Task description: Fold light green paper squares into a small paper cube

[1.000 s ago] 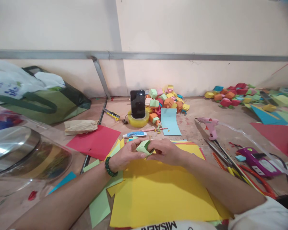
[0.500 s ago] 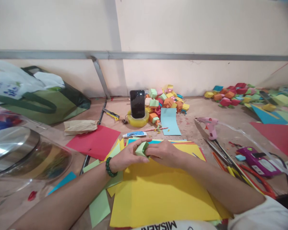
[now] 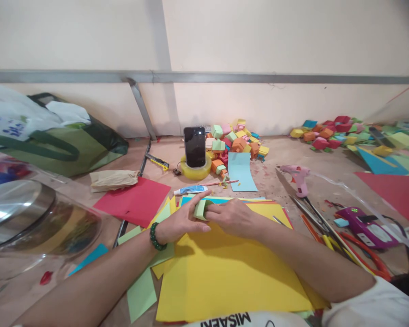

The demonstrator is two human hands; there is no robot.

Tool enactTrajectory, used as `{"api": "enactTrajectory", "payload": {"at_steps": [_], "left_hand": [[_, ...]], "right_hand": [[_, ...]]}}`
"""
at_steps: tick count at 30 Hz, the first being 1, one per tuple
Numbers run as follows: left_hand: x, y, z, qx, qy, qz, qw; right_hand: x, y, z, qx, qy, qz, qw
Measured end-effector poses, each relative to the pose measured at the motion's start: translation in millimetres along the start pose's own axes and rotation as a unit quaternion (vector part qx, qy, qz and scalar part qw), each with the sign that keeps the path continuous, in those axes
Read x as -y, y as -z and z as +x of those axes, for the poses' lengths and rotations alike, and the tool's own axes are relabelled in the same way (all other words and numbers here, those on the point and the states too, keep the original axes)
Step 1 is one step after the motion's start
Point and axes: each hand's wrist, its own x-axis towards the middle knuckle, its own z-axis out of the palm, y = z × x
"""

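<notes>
Between my two hands, above a stack of yellow paper sheets point(image 3: 231, 272), is a small light-green folded paper box point(image 3: 200, 210). My left hand point(image 3: 179, 222), with a dark green bead bracelet at the wrist, curves around the box from the left, its index finger and thumb on either side. My right hand point(image 3: 233, 215) reaches from the right with its fingertips at the box's open side, partly inside it. The inner part of the box and some fingertips are hidden. Light-green paper strips point(image 3: 141, 295) lie beside the stack, below my left forearm.
A phone point(image 3: 195, 147) stands on a yellow tape roll point(image 3: 196, 171), near piled paper cubes point(image 3: 238, 144). At right lie a pink glue gun point(image 3: 298, 176), scissors point(image 3: 368, 254) and a purple device point(image 3: 368, 229). A lidded jar point(image 3: 78, 220) and a green bag point(image 3: 98, 150) stand left.
The green box has turned slightly between my hands, so its open side shows more. My left index finger has lifted and straightened a little, and the left thumb sits slightly apart from the box.
</notes>
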Motion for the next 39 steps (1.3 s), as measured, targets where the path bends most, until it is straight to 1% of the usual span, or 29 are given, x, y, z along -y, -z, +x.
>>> {"api": "enactTrajectory", "payload": {"at_steps": [2,6,13,20,25,28,31,34,36,37,39], "left_hand": [[-0.9,-1.2,-0.2,-0.009,-0.013,-0.015,1.000],[-4.8,-3.4,-1.8,-0.031,-0.016,-0.048,0.998],[-7.4,-4.6,-2.9,-0.017,-0.015,-0.039,0.999],[-6.1,-4.9,-3.4,-0.026,-0.009,-0.035,0.999],[-4.9,-6.6,-2.4,-0.033,-0.009,-0.050,0.998],[-4.5,-6.4,-1.9,-0.033,-0.017,-0.088,0.995],[-4.8,-6.3,-2.8,-0.030,-0.027,-0.120,0.992],[-6.7,-7.5,-4.9,-0.022,-0.035,-0.134,0.990],[-8.3,-8.1,-6.2,-0.023,-0.037,-0.136,0.990],[-8.8,-7.9,-6.6,-0.025,-0.037,-0.137,0.990],[-8.5,-6.6,-6.8,-0.024,-0.037,-0.137,0.990]], "right_hand": [[0.6,0.1,-0.3,-0.006,-0.002,-0.010,1.000],[0.7,2.0,-1.0,-0.046,0.017,-0.008,0.999],[2.7,3.6,1.2,-0.084,0.039,-0.019,0.996],[6.2,4.0,1.0,-0.088,0.040,-0.053,0.994],[7.1,0.3,2.5,-0.042,0.006,-0.035,0.998],[7.1,1.9,3.5,-0.039,0.006,-0.024,0.999],[6.7,5.8,3.2,-0.077,0.030,-0.005,0.997],[5.6,8.9,1.4,-0.151,0.067,0.031,0.986],[4.8,11.4,-0.1,-0.208,0.075,0.084,0.972],[4.4,13.3,-0.6,-0.236,0.057,0.121,0.963],[4.0,18.3,-0.7,-0.277,-0.025,0.203,0.939]]}}
